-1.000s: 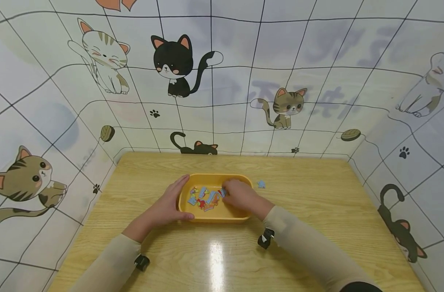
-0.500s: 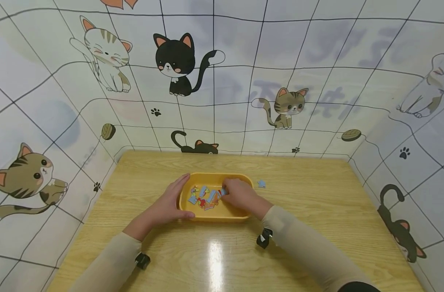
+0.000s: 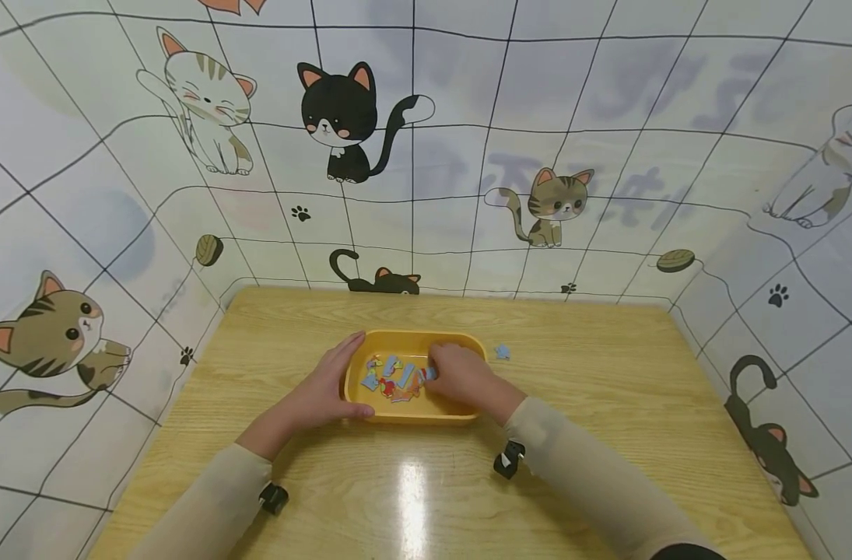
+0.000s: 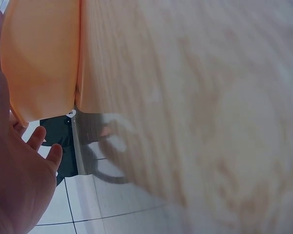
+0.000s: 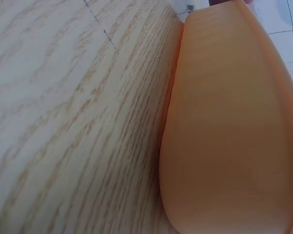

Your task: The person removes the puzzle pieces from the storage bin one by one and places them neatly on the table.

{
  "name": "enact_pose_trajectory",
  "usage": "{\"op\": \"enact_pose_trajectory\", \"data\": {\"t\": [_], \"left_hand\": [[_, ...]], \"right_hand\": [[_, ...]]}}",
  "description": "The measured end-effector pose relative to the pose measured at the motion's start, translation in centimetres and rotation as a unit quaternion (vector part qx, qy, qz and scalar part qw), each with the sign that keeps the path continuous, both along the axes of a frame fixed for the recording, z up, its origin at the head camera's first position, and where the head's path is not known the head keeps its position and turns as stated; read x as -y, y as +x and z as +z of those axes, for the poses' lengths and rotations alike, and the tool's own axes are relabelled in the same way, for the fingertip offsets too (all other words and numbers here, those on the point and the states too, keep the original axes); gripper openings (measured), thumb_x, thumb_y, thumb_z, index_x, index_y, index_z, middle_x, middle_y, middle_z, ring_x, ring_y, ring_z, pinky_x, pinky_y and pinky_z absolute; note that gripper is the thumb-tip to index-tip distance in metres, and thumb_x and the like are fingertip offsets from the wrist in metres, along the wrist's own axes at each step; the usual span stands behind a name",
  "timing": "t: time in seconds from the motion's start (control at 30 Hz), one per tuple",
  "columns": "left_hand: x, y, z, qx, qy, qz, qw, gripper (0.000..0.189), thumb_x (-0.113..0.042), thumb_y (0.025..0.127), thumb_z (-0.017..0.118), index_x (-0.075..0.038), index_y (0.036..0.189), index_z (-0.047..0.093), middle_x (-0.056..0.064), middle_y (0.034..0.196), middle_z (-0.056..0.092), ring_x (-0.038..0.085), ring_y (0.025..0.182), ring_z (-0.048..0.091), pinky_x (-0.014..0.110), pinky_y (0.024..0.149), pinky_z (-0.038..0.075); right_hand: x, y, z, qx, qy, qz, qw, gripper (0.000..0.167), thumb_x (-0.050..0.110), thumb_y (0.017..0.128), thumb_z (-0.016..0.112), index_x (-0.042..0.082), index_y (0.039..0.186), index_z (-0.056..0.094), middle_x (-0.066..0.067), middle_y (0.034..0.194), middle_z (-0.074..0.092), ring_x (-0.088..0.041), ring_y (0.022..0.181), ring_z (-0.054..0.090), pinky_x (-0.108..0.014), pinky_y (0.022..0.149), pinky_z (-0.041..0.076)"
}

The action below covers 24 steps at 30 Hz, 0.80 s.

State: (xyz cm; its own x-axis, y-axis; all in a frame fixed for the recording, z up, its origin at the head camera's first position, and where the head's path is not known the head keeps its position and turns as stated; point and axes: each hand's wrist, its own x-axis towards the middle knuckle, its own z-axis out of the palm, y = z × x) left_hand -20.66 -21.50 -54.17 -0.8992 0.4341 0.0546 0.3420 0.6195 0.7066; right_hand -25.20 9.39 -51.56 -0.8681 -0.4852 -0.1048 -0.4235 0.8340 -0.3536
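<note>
A yellow plastic tray (image 3: 426, 418) stands on the wooden table, with several small colourful jigsaw puzzle pieces inside, mostly in its left half. My left hand (image 3: 324, 389) holds the tray's left end, thumb over the near rim and fingers along the far left corner. In the left wrist view that hand (image 4: 19, 170) lies beside the orange-looking tray wall (image 4: 39, 63). My right hand (image 3: 461, 377) reaches down into the tray's right half, fingers bent at a blue puzzle piece (image 3: 429, 374); the fingertips are partly hidden. The right wrist view shows just the outer tray wall (image 5: 229, 122).
One small blue puzzle piece (image 3: 502, 352) lies on the table (image 3: 594, 373) to the right of the tray. Behind and on both sides stand white walls (image 3: 440, 210) with a black grid and cartoon cats.
The right hand stays in the tray, its fingers shifting slightly at the blue piece, more of which shows now. The left hand keeps its place on the tray; the head view tilts a little.
</note>
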Motion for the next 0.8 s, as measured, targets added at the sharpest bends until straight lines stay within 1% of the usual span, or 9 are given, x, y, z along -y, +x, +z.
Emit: {"op": "enact_pose_trajectory", "data": {"t": [0.17, 0.37, 0.5, 0.67, 0.8], "left_hand": [[0.0, 0.0, 0.0, 0.002, -0.001, 0.0, 1.0, 0.141, -0.058, 0.076, 0.1, -0.024, 0.18, 0.012, -0.003, 0.186, 0.011, 0.034, 0.169, 0.014, 0.066, 0.132, 0.02], [0.0, 0.0, 0.0, -0.002, -0.002, -0.001, 1.0, 0.141, -0.06, 0.075, 0.1, -0.024, 0.18, 0.012, -0.003, 0.186, 0.011, 0.034, 0.169, 0.014, 0.066, 0.132, 0.02], [0.0, -0.1, -0.1, -0.007, -0.003, -0.001, 1.0, 0.142, -0.063, 0.075, 0.099, -0.025, 0.18, 0.012, -0.003, 0.186, 0.012, 0.033, 0.169, 0.014, 0.066, 0.131, 0.021], [0.1, -0.1, -0.1, -0.005, -0.002, -0.002, 1.0, 0.142, -0.064, 0.075, 0.098, -0.026, 0.18, 0.011, -0.002, 0.186, 0.012, 0.033, 0.169, 0.014, 0.066, 0.132, 0.02], [0.1, -0.1, -0.2, -0.006, -0.002, -0.004, 1.0, 0.142, -0.066, 0.075, 0.097, -0.026, 0.18, 0.011, -0.003, 0.186, 0.011, 0.034, 0.169, 0.013, 0.066, 0.132, 0.02]], "right_hand": [[-0.2, 0.2, 0.1, -0.014, 0.003, 0.006, 0.9999, 0.024, 0.026, 0.094, 0.085, 0.014, 0.097, 0.064, 0.001, 0.088, 0.057, -0.018, 0.077, 0.054, -0.033, 0.066, 0.046], [-0.3, 0.5, 1.1, -0.001, -0.033, 0.002, 0.9994, 0.026, 0.027, 0.096, 0.086, 0.011, 0.105, 0.068, 0.002, 0.088, 0.061, -0.018, 0.079, 0.056, -0.034, 0.068, 0.049], [-0.7, 0.7, 1.7, 0.009, -0.061, -0.01, 0.998, 0.03, 0.026, 0.095, 0.088, 0.01, 0.112, 0.07, 0.002, 0.094, 0.065, -0.018, 0.084, 0.058, -0.037, 0.074, 0.054], [-1.6, 0.9, 2.1, 0.005, -0.076, -0.014, 0.997, 0.034, 0.023, 0.093, 0.09, 0.008, 0.118, 0.071, 0.001, 0.105, 0.07, -0.018, 0.091, 0.062, -0.039, 0.084, 0.058], [-2.4, 1.3, 2.4, -0.003, -0.098, -0.01, 0.9952, 0.037, 0.021, 0.094, 0.088, 0.007, 0.124, 0.071, 0.0, 0.11, 0.071, -0.017, 0.091, 0.062, -0.039, 0.084, 0.057]]}}
